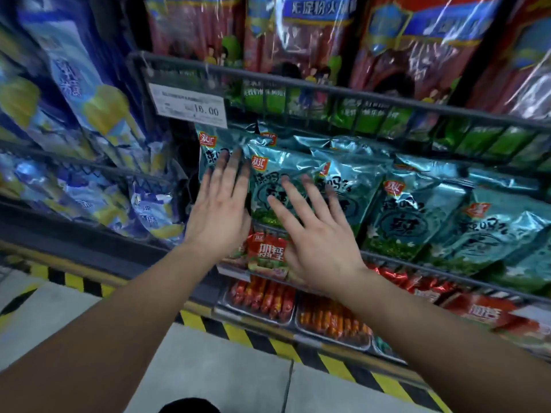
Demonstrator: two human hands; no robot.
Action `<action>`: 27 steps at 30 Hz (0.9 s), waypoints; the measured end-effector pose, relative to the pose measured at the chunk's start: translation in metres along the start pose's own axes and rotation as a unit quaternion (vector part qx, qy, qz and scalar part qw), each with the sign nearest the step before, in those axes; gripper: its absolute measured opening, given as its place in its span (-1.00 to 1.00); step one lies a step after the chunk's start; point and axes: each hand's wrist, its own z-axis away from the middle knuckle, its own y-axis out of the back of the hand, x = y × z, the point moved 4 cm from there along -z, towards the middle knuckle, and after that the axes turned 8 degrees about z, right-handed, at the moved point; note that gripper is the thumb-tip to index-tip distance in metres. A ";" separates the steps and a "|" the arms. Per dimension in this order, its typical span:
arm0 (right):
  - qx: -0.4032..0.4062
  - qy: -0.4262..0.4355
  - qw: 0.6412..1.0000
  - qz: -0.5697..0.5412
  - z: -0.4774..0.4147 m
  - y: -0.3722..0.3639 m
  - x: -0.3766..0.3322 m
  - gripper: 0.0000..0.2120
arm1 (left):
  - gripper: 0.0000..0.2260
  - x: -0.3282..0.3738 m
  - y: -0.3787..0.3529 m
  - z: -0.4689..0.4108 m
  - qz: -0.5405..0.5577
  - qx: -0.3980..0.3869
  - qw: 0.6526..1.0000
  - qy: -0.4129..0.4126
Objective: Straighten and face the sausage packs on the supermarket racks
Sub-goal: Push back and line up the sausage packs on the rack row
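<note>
A row of shiny teal sausage packs (417,210) stands leaning in the middle wire rack (417,259). My left hand (219,210) is spread flat, fingers straight, in front of the leftmost teal pack (213,150); its fingertips are blurred. My right hand (316,234) is also spread with straight fingers over the second teal pack (277,180). Neither hand holds anything. I cannot tell whether the fingers touch the packs. Above, tall red sausage packs (298,49) stand behind a dark rail (328,90).
A price tag reading 18.00 (187,104) hangs on the upper rail. Blue and yellow packs (74,114) fill the racks at left. Below lie red packs (265,254) and trays of loose sausages (262,299). Yellow-black striped edging (238,335) borders the grey floor.
</note>
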 end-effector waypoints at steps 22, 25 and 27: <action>0.063 -0.045 0.989 0.123 -0.018 -0.042 -0.013 -0.32 | -0.23 -0.032 -0.034 -0.005 -0.035 0.135 0.989 0.042; 0.059 -0.047 0.987 0.140 -0.025 -0.042 -0.016 -0.30 | -0.21 -0.034 -0.033 -0.006 -0.027 0.145 0.988 0.041; 0.056 -0.041 0.987 0.145 -0.029 -0.043 -0.017 -0.30 | -0.21 -0.035 -0.033 -0.007 -0.014 0.150 0.988 0.043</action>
